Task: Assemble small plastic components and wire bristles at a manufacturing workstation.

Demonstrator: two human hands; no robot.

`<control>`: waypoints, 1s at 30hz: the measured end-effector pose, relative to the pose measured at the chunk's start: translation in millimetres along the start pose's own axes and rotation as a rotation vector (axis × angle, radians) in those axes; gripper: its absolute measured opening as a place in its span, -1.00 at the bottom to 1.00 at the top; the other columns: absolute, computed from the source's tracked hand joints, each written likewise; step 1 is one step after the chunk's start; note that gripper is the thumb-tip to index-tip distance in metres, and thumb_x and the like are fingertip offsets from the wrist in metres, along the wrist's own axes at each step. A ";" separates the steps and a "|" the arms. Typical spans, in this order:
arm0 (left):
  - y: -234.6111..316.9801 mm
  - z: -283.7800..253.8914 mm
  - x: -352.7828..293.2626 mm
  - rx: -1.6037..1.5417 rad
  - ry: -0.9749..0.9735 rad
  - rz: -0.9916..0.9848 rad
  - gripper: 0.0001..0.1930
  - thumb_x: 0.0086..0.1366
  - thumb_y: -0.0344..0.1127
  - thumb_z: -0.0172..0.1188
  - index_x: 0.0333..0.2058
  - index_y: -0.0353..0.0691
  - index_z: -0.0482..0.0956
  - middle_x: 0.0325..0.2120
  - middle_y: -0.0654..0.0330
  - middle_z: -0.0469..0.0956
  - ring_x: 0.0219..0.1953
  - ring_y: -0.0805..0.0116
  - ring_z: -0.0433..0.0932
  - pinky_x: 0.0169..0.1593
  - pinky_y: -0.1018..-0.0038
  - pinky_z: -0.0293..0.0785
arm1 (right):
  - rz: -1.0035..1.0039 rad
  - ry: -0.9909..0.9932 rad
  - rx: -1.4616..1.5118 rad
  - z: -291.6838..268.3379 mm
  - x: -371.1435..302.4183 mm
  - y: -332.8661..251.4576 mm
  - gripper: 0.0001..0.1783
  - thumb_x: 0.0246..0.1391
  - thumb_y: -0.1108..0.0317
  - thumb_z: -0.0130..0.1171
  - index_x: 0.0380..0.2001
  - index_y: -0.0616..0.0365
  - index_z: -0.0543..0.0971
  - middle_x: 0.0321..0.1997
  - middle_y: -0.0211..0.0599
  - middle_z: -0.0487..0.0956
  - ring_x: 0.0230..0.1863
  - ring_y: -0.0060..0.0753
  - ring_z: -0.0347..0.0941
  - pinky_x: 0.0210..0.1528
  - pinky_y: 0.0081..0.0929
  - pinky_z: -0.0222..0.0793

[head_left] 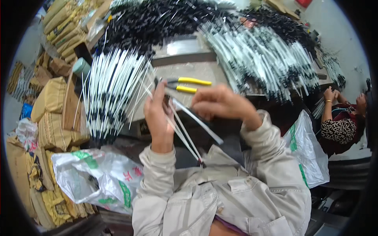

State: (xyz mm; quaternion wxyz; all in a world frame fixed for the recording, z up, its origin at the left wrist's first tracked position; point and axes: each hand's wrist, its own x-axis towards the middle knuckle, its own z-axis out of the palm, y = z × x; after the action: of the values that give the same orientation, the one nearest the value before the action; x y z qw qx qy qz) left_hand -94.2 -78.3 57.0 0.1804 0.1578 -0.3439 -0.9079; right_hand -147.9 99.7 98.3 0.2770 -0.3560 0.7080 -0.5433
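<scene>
My left hand [158, 118] is closed around several thin white rods [183, 133], raised in front of the table edge. They slant down toward my lap, and one has a dark tip at its lower end. A thicker whitish strip [201, 124] also runs down and right from beside this hand. My right hand [222, 103], smeared by motion, is to the right with its fingers curled inward; what they hold, if anything, is hidden. Just beyond both hands, pliers with yellow handles [193, 81] lie on the table [185, 72].
Bundles of white rods with black ends lie at left [114, 86] and right [256, 55]. Behind them is a heap of black parts [157, 23]. White plastic sacks [94, 177] flank me. Brown packages [59, 106] are stacked at left. Another person [342, 122] sits at far right.
</scene>
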 end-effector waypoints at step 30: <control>-41.9 -18.9 -0.8 -0.099 -0.332 -0.078 -0.68 0.43 -0.17 -0.14 -0.06 -0.27 0.42 -0.49 0.09 0.58 -0.71 0.49 0.46 -0.68 0.69 0.32 | -0.377 1.178 -0.212 -171.0 69.5 34.1 -0.81 -0.03 0.32 0.27 -0.50 0.23 0.54 -0.59 -0.42 0.55 -0.56 -0.67 0.42 -0.48 -0.66 0.31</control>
State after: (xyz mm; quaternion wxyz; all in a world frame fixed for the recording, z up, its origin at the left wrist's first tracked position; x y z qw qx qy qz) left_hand -94.9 -59.4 15.0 0.0932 0.0098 -0.3174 -0.9437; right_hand -329.3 146.9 108.8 -0.2971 -0.1410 0.7168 -0.6149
